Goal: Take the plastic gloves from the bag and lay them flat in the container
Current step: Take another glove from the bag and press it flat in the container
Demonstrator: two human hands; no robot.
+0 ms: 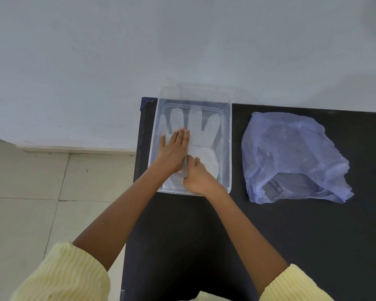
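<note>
Where black table (291, 246) meets grey wall (182, 40), the container (230, 148) sits.

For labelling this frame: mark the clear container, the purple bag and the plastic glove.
clear container (228, 161), head view, on its right wall.
purple bag (295, 157), head view, on its crumpled middle.
plastic glove (195, 122), head view, on its middle finger.

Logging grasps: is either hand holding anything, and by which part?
The left hand presses flat on the glove, holding nothing. The right hand touches its palm area; a pinch cannot be told.
</note>
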